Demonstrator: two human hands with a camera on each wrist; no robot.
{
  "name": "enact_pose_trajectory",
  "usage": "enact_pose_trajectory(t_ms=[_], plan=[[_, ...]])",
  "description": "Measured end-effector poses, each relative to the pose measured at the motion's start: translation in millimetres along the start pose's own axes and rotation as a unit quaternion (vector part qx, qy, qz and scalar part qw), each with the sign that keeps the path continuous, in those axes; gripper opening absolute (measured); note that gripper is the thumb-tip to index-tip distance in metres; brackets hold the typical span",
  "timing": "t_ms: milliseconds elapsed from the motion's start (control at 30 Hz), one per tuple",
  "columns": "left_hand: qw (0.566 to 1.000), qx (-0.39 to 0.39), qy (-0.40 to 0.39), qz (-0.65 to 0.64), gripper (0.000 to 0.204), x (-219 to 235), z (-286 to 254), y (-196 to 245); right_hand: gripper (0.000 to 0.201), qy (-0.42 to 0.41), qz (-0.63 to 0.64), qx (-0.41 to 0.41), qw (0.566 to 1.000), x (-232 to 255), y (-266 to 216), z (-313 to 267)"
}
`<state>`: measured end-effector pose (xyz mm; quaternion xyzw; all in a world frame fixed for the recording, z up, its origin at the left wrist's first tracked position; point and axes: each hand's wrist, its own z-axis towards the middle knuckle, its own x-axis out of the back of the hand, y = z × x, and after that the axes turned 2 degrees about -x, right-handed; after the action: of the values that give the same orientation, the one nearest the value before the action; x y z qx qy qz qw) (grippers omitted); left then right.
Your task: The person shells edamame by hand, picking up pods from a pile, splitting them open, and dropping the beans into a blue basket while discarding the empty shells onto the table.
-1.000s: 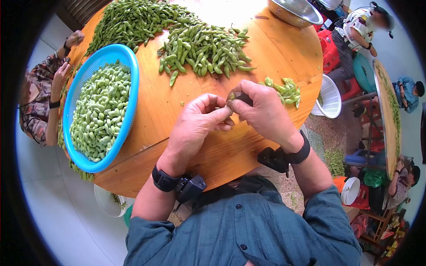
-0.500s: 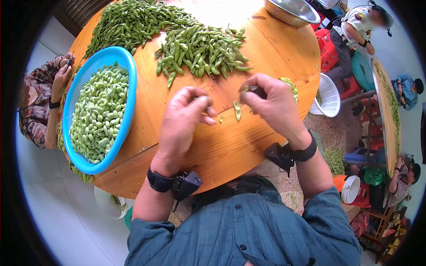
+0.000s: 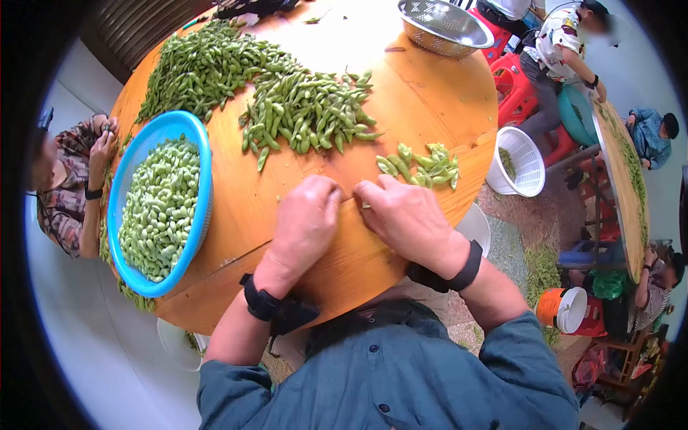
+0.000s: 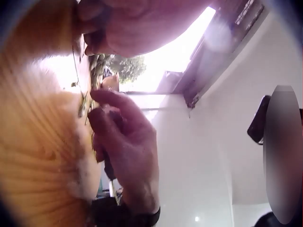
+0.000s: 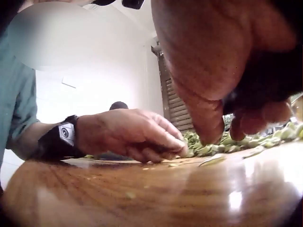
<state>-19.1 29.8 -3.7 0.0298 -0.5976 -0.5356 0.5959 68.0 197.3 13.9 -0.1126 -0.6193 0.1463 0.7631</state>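
Both hands are low over the wooden table, their fingertips close together. The left hand points down, thumb and fingers bunched at the tabletop; I cannot tell what lies between them. Curved fingers of the right hand reach the table just beside it. A pale green pod shows under the right fingertips. In the right wrist view, a flat pod lies below the right thumb. Left of the hands stands a blue basket of shelled green beans. Unshelled soybean pods are heaped beyond the hands.
Split pods lie beyond the right hand. A metal colander stands at the far right, and a white basket is past the table edge. One person sits at left; others are around another table at right.
The hands were together at first, then parted, showing a pod and small bits on the table between them. Now both have come down to that spot. The head view has shifted slightly.
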Motion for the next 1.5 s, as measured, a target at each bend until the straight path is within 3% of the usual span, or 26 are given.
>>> enact_pose_trajectory(t_ms=[67, 133, 200, 333, 567, 633, 800, 900, 933, 967, 1000, 1033, 1133, 1167, 1433, 1500], plan=[[0.998, -0.033, -0.050, -0.003, 0.015, -13.0, 3.9, 11.9, 0.015, -0.001, -0.015, -0.025, 1.000, 3.6, 8.3, 1.5], [0.997, -0.040, -0.067, -0.029, 0.016, -20.5, 17.0, 16.9, 0.011, 0.081, -0.047, -0.059, 0.994, 10.8, 21.8, 0.9], [0.995, 0.013, -0.062, -0.076, 0.015, -26.8, 36.9, 16.4, 0.015, 0.074, -0.044, -0.078, 0.993, 15.8, 28.3, -2.5], [0.997, -0.067, 0.037, 0.031, 0.017, -41.7, 66.3, 7.2, 0.022, 0.083, 0.028, -0.081, 0.993, 17.3, 22.3, -11.8], [0.988, -0.062, 0.035, 0.134, 0.019, -48.6, 80.2, 2.9, 0.017, 0.063, 0.191, -0.076, 0.977, 3.8, 22.6, -12.5], [0.987, -0.055, 0.022, 0.149, 0.019, -45.6, 79.7, 3.4, 0.015, 0.104, 0.221, -0.034, 0.969, 1.2, 27.5, -10.4], [0.985, -0.055, 0.022, 0.160, 0.019, -33.6, 69.2, 2.2, 0.013, 0.100, 0.285, -0.060, 0.951, 11.6, 23.1, -9.5], [0.998, 0.003, 0.019, -0.053, 0.017, -13.2, 52.7, -2.7, 0.016, 0.116, 0.323, -0.092, 0.935, 10.2, 17.5, -7.2], [0.999, 0.008, 0.019, -0.051, 0.017, -7.8, 44.6, -5.6, 0.019, 0.121, 0.345, -0.110, 0.924, 9.0, 14.9, -6.5], [0.975, 0.124, -0.026, -0.185, 0.018, -1.1, 35.0, -6.6, 0.019, 0.116, 0.348, -0.110, 0.924, 8.4, 11.6, -4.9], [0.917, 0.235, -0.069, -0.314, 0.020, 6.5, 25.8, -3.0, 0.021, 0.101, 0.362, -0.117, 0.919, 8.1, 7.9, -2.4], [0.882, 0.261, -0.078, -0.385, 0.017, 12.8, 16.8, 5.7, 0.024, 0.086, 0.375, -0.125, 0.914, 7.4, 3.7, -0.3], [0.852, 0.295, -0.084, -0.424, 0.017, 23.4, -3.1, 15.4, 0.026, 0.010, 0.423, -0.133, 0.896, 3.1, -9.6, 4.7], [0.859, 0.279, -0.072, -0.423, 0.016, 21.6, -8.3, 15.6, 0.026, 0.006, 0.424, -0.133, 0.896, 1.4, -12.9, 6.1], [0.863, 0.247, -0.054, -0.437, 0.012, 22.8, -20.2, 20.4, 0.016, 0.037, 0.309, -0.062, 0.948, -5.6, -19.2, 10.8], [0.886, 0.251, -0.060, -0.385, 0.011, 27.0, -21.5, 20.6, 0.015, 0.038, 0.282, -0.051, 0.957, -6.9, -19.1, 10.1]])
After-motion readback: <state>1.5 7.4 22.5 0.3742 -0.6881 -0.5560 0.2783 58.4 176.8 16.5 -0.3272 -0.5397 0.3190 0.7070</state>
